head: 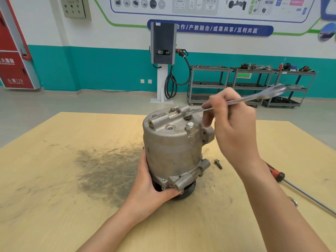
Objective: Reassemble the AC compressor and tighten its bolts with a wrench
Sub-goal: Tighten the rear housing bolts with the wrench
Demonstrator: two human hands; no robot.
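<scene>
The left hand (151,186) grips the upright grey cast-metal compressor (172,148) at its base; the right hand (234,128) holds a silver steel wrench (254,97) on its top bolt (187,117).

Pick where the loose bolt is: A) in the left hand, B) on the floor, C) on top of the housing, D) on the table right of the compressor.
D: the loose bolt lies on the table just right of the compressor, apart from both hands, with the screwdriver further right.
</scene>
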